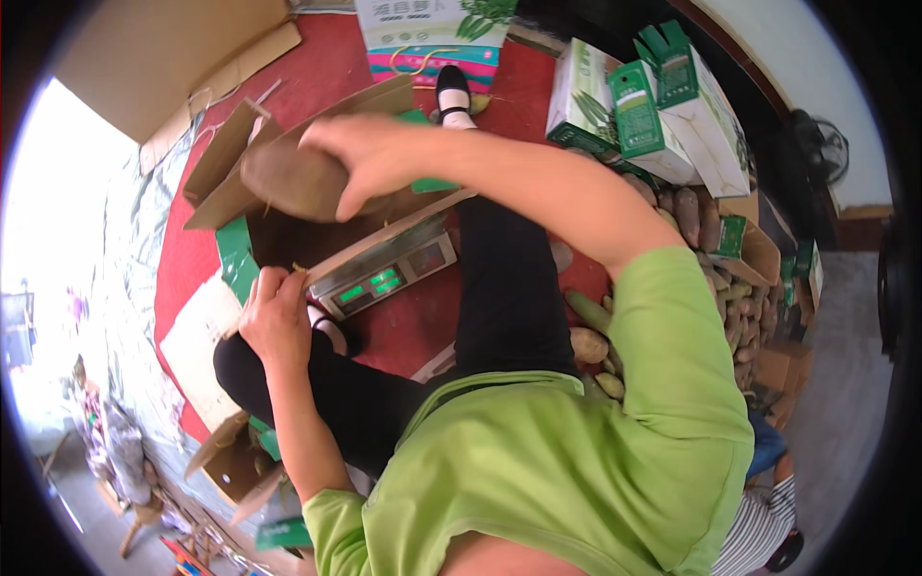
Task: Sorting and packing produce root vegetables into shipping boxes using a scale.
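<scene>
My right hand (370, 158) is closed round a large brown tuber (293, 180), blurred by motion, above an open cardboard box (355, 245). The box's flaps stand up and its inside is dark, so its contents are hard to make out. At the near left corner my left hand (276, 312) pinches the box's edge. Under the box's near side is a digital scale (386, 278) with lit green figures, between my legs.
Tubers (740, 317) lie heaped at my right, with a few green and tan ones (589, 344) beside my thigh. White and green cartons (663, 115) stand at the far right. Another open box (240, 461) is at my lower left. A person in a striped top (759, 528) is at lower right.
</scene>
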Available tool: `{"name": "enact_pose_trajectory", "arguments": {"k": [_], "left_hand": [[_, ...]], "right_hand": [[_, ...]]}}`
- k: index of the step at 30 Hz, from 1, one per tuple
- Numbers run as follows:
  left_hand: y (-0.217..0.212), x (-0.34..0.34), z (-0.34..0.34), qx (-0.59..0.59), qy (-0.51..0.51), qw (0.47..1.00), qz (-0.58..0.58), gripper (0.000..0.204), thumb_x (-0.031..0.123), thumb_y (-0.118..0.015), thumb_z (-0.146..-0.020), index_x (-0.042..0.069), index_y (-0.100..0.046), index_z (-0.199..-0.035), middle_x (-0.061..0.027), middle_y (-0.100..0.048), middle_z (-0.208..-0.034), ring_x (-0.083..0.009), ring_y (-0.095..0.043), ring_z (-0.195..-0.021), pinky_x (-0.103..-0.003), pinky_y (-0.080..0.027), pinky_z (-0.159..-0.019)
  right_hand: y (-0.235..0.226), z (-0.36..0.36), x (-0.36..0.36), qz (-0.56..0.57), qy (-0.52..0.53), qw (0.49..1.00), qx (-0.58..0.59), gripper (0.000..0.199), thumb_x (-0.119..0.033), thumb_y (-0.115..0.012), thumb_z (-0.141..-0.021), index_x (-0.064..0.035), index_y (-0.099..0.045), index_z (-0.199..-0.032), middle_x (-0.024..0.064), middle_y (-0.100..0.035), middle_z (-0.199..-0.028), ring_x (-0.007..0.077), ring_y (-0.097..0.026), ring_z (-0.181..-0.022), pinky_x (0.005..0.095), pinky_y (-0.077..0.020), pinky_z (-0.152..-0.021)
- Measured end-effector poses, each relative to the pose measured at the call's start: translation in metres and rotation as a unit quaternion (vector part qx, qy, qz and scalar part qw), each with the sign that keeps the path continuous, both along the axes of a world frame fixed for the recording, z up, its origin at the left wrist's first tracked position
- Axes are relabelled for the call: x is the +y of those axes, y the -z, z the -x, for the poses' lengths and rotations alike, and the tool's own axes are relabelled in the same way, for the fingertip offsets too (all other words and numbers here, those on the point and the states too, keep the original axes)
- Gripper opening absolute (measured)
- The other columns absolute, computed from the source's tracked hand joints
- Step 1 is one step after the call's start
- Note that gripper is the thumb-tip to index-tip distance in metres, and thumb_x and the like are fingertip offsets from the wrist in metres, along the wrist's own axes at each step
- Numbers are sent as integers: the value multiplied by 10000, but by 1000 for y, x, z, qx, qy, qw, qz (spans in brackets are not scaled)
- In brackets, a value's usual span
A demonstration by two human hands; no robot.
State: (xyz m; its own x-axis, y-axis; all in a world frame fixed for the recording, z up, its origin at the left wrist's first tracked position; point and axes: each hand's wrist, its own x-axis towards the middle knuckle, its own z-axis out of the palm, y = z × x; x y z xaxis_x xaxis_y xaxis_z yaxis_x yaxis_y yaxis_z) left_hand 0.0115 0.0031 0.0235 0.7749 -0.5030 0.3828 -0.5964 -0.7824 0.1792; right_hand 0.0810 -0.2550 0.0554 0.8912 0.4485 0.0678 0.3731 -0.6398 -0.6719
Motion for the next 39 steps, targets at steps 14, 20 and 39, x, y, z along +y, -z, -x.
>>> {"name": "enact_pose_trajectory", "arguments": {"k": [14, 20, 39], "left_hand": [[-3, -2, 2, 24, 2, 1000, -3, 144, 51, -678, -744, 94, -696, -880, -34, -561, -844, -240, -601, -793, -364, -479, -647], [2, -3, 3, 45, -13, 999, -3, 129, 55, -679, -777, 83, -702, -901, -46, -575, -857, -259, -612, -794, -376, -488, -662], [6, -8, -1, 5, -41, 999, -32, 74, 113, -676, -843, 106, -704, -911, -24, -607, -887, -235, -647, -771, -348, -507, -627]], "right_hand": [[67, -33, 37, 376, -101, 913, 121, 381, -220, -744, -721, -85, -716, -1077, 111, -700, -1076, 293, -657, -1023, 416, -522, -861], [14, 5, -10, -71, 63, 995, -30, 352, -200, -695, -761, -58, -661, -1081, 98, -704, -926, 268, -675, -889, 387, -525, -795], [312, 302, -151, 164, 604, 730, 275, 406, -120, -647, -779, -155, -611, -1182, 134, -577, -1258, 327, -542, -1189, 409, -493, -890]]}}
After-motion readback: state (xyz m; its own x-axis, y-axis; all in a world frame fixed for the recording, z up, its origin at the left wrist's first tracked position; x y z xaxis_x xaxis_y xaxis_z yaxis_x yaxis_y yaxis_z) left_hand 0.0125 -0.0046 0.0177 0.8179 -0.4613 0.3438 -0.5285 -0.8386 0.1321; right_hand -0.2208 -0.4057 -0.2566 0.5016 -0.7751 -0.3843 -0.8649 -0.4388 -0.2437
